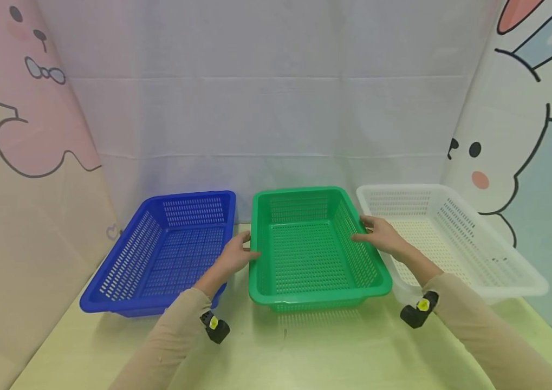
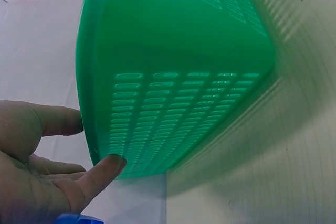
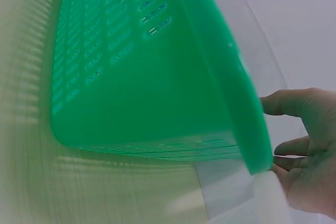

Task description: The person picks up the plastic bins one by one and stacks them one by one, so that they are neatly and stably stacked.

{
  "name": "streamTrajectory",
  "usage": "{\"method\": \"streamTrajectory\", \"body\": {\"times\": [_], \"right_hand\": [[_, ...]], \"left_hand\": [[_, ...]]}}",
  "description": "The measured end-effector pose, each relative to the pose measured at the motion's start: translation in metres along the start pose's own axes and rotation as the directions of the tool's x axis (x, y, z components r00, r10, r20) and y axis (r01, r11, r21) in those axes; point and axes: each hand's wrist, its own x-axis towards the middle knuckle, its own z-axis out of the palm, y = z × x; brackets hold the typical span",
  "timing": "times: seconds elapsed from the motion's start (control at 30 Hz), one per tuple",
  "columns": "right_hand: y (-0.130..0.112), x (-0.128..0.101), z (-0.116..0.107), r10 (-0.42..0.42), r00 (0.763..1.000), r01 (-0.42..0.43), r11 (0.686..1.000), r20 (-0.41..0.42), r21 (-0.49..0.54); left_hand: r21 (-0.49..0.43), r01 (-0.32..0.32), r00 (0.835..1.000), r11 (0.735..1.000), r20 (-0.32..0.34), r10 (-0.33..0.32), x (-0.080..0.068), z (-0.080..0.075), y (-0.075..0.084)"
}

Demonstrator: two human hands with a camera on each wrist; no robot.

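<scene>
1. Head view: a green basket (image 1: 312,252) with slotted walls sits on a pale yellow table (image 1: 305,352). It is the middle one of three baskets in a row.
2. On the green basket's left side, the left hand (image 1: 234,257) meets the rim, thumb over the top edge and fingers down the outer wall.
3. On the green basket's right side, the right hand (image 1: 380,235) rests on the opposite rim, fingers laid over the edge towards the inside.
4. Left of the green basket, just beside it, lies a blue basket (image 1: 158,254) of the same shape. The left forearm passes over its near corner.
5. Right of the green basket, touching or nearly touching it, lies a white basket (image 1: 456,238). The right forearm crosses above its near end.
6. Behind the green basket hangs a white cloth backdrop (image 1: 266,108), with cartoon rabbit panels (image 1: 524,135) further off on both sides.
7. Left wrist view: the left hand (image 2: 37,166) is spread, its fingers loosely apart; the thumb tip presses the green basket (image 2: 178,93) at its outer wall, and one fingertip touches the rim. Nothing is clamped.
8. Right wrist view: the right hand (image 3: 307,150) is likewise loose and spread, fingertips at the rim of the green basket (image 3: 147,77); the picture is blurred, so I cannot tell how firmly they press.
</scene>
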Motion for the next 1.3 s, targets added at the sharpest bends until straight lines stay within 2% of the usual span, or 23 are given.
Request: {"method": "streamTrajectory", "body": {"times": [0.13,0.33,0.7,1.03,1.3], "right_hand": [[0.001,0.0,0.001,-0.026,1.0,0.026,1.0,0.003,0.011],[0.006,0.0,0.003,-0.038,0.999,0.039,0.999,-0.023,0.027],[0.002,0.002,0.01,-0.008,0.999,0.009,1.0,-0.038,0.024],[0.001,0.001,0.013,-0.033,0.999,0.034,0.999,-0.018,0.031],[-0.011,0.0,0.008,0.018,1.0,-0.018,0.999,-0.01,0.034]], "left_hand": [[0.018,-0.016,1.0,1.0,0.004,0.015,-0.002,0.0,0.0],[0.11,-0.035,0.999,0.993,-0.007,0.036,-0.002,-0.002,0.002],[0.082,0.024,1.0,0.996,-0.01,-0.024,-0.001,-0.012,0.001],[0.12,0.025,1.0,0.992,0.014,-0.027,0.0,-0.015,-0.001],[0.145,0.046,0.999,0.988,0.023,-0.05,0.0,-0.017,0.002]]}}
